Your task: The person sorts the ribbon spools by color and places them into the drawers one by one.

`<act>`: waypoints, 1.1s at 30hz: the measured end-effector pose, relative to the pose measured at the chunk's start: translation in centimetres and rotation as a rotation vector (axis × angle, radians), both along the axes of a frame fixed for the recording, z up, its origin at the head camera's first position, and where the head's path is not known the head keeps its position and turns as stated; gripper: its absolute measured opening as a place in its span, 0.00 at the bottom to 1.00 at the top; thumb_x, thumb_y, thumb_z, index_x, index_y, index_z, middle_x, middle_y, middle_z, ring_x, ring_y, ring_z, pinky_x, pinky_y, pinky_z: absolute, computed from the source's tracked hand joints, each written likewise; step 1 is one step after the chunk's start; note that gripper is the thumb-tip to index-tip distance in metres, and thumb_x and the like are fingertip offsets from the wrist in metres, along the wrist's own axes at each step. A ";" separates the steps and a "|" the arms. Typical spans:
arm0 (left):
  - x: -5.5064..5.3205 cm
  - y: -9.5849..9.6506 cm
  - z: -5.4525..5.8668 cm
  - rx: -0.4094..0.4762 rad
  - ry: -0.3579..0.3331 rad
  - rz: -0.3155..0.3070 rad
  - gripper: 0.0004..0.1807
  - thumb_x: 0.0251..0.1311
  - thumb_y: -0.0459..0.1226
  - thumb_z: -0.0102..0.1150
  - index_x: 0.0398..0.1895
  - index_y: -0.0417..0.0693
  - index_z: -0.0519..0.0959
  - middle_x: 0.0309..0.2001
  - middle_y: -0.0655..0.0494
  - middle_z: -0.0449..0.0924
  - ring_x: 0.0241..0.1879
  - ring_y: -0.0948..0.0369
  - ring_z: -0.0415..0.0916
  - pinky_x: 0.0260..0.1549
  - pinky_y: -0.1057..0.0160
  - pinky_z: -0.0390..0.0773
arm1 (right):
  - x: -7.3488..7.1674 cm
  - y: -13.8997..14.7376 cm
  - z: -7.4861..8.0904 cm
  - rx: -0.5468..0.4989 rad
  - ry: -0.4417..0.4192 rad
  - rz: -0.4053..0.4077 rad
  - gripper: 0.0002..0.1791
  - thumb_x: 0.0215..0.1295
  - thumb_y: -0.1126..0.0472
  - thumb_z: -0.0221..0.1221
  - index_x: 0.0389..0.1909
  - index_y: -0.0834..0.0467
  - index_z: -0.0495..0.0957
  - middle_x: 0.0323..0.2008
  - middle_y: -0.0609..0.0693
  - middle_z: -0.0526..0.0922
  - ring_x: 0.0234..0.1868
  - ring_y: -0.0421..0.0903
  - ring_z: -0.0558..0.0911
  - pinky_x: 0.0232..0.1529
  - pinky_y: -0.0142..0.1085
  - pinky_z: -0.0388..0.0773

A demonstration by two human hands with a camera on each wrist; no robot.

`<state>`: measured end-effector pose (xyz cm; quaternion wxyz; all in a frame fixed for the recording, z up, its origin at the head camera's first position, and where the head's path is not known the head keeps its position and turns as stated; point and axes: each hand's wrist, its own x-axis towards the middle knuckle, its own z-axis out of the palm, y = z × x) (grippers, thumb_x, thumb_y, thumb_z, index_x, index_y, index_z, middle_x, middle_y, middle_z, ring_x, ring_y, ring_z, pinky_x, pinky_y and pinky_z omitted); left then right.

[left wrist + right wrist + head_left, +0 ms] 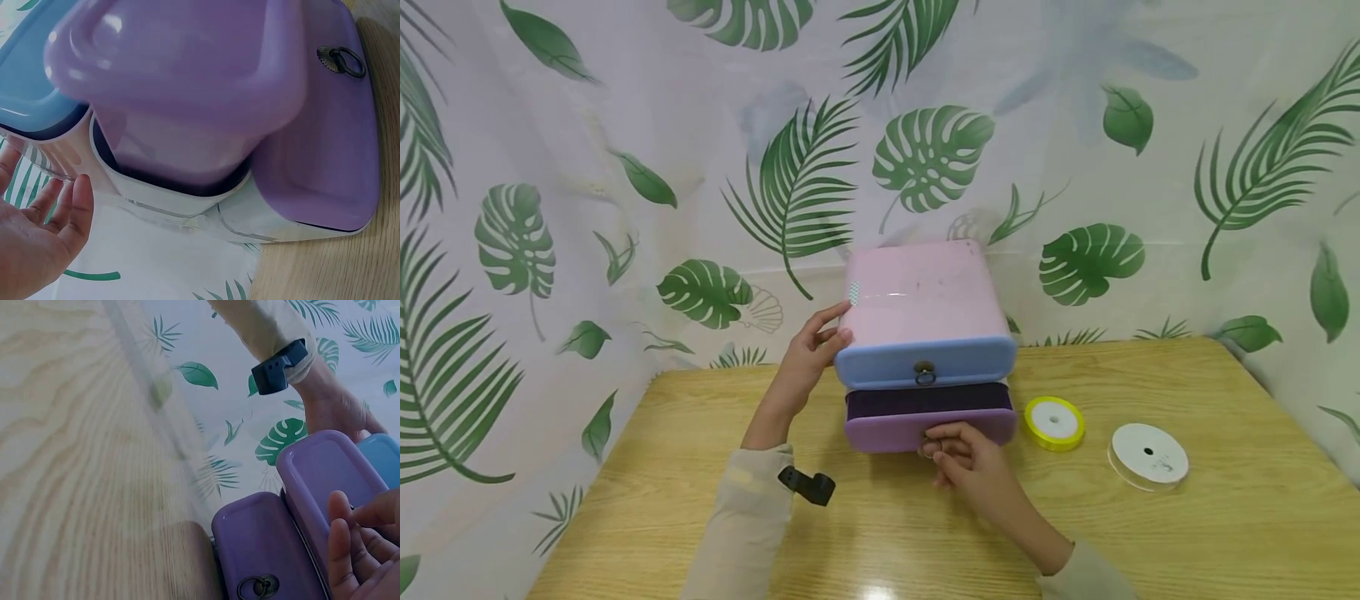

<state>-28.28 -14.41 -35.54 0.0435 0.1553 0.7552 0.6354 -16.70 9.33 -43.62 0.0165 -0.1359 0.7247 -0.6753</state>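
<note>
A small drawer cabinet (925,283) with a pink top stands on the table. Its blue top drawer (876,367) is closed and has a dark ring pull (925,377). Below it, the purple middle drawer (880,435) is pulled partway out, its dark inside showing in the head view. My right hand (981,473) pinches this drawer's ring between thumb and fingers. My left hand (805,362) rests against the cabinet's upper left side, fingers mostly straight. The closed purple bottom drawer (334,150), with its ring pull (350,62), shows in both wrist views; the head view hides it.
Right of the cabinet lie a yellow-rimmed spool (1054,422) and a white spool (1148,456). A leaf-printed cloth (925,83) hangs behind the wooden table (910,542). A black band with a small box (808,485) is on the left wrist.
</note>
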 end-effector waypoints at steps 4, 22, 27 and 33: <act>0.0 0.1 0.0 -0.002 0.000 0.001 0.27 0.69 0.37 0.49 0.71 0.54 0.63 0.69 0.45 0.63 0.64 0.49 0.66 0.54 0.55 0.74 | 1.2 0.4 0.1 0.008 0.042 0.040 0.15 0.66 0.71 0.55 0.51 0.73 0.72 0.44 0.72 0.80 0.27 0.37 0.81 0.32 0.36 0.83; 0.1 0.0 0.1 -0.004 0.010 -0.009 0.28 0.69 0.38 0.50 0.72 0.52 0.62 0.70 0.44 0.61 0.65 0.49 0.66 0.53 0.56 0.75 | 6.3 1.2 0.4 0.050 0.021 0.174 0.18 0.69 0.65 0.55 0.53 0.73 0.74 0.44 0.70 0.82 0.28 0.36 0.81 0.34 0.35 0.82; 0.0 0.0 -0.1 -0.007 0.013 -0.005 0.28 0.69 0.39 0.50 0.71 0.54 0.62 0.69 0.44 0.62 0.65 0.49 0.66 0.54 0.55 0.74 | 6.9 1.7 -0.2 0.027 0.063 0.208 0.17 0.68 0.68 0.54 0.52 0.76 0.73 0.43 0.72 0.81 0.29 0.34 0.81 0.33 0.36 0.82; -0.1 -0.1 -0.3 -0.003 0.008 -0.005 0.28 0.69 0.39 0.49 0.72 0.53 0.62 0.69 0.42 0.62 0.65 0.48 0.66 0.53 0.55 0.74 | 7.6 1.8 -1.2 0.040 0.044 0.203 0.17 0.67 0.67 0.55 0.50 0.76 0.75 0.42 0.72 0.82 0.28 0.34 0.81 0.31 0.36 0.82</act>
